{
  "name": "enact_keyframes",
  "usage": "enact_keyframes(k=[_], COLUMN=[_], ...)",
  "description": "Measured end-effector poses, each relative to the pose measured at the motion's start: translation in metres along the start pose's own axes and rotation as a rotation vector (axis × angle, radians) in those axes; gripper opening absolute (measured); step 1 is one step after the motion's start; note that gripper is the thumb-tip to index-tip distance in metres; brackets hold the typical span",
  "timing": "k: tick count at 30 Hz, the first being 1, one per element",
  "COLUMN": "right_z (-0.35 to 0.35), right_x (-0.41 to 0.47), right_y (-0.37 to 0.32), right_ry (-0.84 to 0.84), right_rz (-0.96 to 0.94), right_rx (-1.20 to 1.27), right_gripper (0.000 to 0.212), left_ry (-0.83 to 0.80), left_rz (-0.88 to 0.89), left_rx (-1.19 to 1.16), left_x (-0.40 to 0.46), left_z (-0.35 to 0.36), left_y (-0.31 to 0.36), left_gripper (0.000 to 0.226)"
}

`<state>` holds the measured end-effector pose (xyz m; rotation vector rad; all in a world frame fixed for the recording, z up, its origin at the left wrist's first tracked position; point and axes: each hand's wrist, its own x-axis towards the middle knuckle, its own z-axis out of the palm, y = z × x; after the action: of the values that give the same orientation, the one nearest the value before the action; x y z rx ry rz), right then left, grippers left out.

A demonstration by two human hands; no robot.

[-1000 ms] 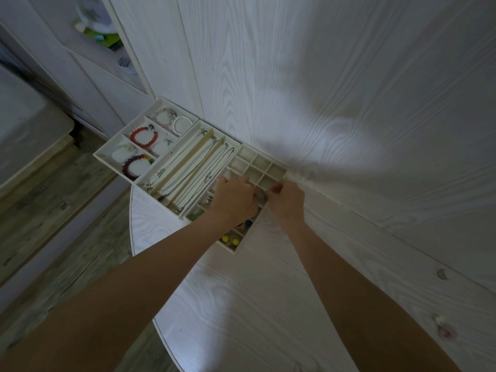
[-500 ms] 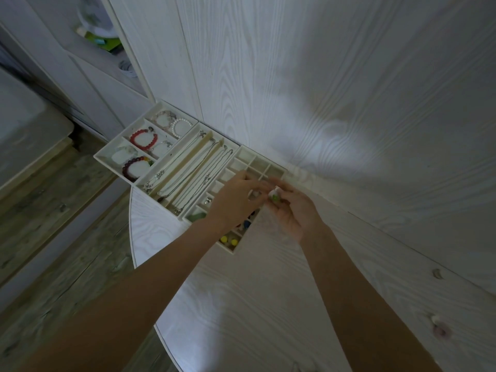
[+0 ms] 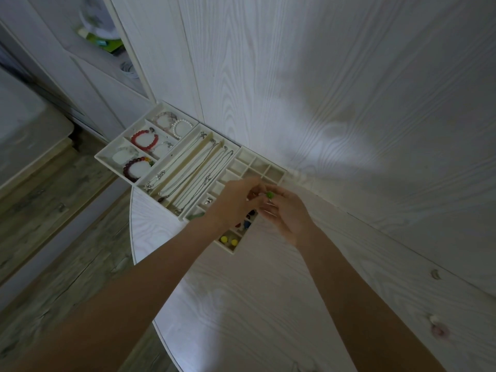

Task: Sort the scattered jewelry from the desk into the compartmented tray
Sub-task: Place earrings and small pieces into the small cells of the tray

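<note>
Head view: both hands meet above the small-cell section of the tray, near the desk's back edge.
Right hand (image 3: 288,213): fingers curled, pinching a small green bead piece (image 3: 269,195) at the fingertips; a pale part hangs just below the bead, too small to identify.
Left hand (image 3: 237,196): fingers bent toward the same piece, fingertips touching or nearly touching it; whether it shares the grip cannot be told.
Held piece, position: above the grid cells, not yet set down in any compartment.
Small-cell section (image 3: 257,167): far cells look empty; near cells hold yellow beads (image 3: 228,240), a blue and a red item beside the hands, a green piece (image 3: 195,216) and a small silver item (image 3: 208,202).
Necklace section (image 3: 188,167): several thin chains laid lengthwise in long slots; appears filled.
Bracelet section (image 3: 120,146): red bead bracelet (image 3: 145,139), dark multicolour bracelet (image 3: 135,167), pearl bracelet (image 3: 181,127) and pale bangles, each within a compartment.
Desk (image 3: 241,304): white wood-grain top; two small items lie loose at the right edge, one pale crescent (image 3: 435,274) and one pinkish piece (image 3: 437,327).
Progress, judged: largely done; bracelets and necklaces sorted, small pieces partly.
Outstanding, judged: place the held green piece, then collect the two loose items at the right.
</note>
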<state>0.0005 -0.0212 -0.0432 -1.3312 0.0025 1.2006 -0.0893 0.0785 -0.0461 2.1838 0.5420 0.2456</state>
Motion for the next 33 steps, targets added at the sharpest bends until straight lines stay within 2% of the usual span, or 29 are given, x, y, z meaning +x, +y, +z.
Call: enact_keyframes(k=[2,5,9,12,17,24,33], right_z=[-0.001,-0.007,-0.015,-0.016,-0.014,-0.010,-0.011], right_x=[-0.003,-0.004,0.007,0.014,0.026,0.039,0.053], right_y=[-0.002,-0.005,-0.006,-0.006,0.007,0.025,0.031], right_ry=[0.058,0.037,0.060,0.070,0.196,0.330,0.323], right_rz=[-0.105,-0.249,-0.348,-0.384,-0.421,-0.381,-0.360], right_rx=[-0.222,-0.414,-0.849,-0.915,-1.028,-1.123,-1.123], right_gripper=[0.028,0.020,0.011,0.014,0.011,0.010,0.008], left_ry=[-0.022,-0.041,-0.060,-0.048,-0.047,-0.077,-0.019], left_rz=[-0.036,-0.084,-0.098,-0.117,-0.170,-0.105,-0.007], left_rx=[0.014,0.029,0.039,0.025,0.027,0.325,0.498], left_x=[0.001,0.003,0.007,0.010,0.017,0.026,0.029], left_z=[-0.003,-0.008,-0.012,-0.011,-0.007,0.001,0.006], left_y=[-0.002,-0.003,-0.005,-0.008,-0.018,-0.030,-0.031], left_gripper=[0.007,0.009,0.011,0.008,0.004,0.012,0.016])
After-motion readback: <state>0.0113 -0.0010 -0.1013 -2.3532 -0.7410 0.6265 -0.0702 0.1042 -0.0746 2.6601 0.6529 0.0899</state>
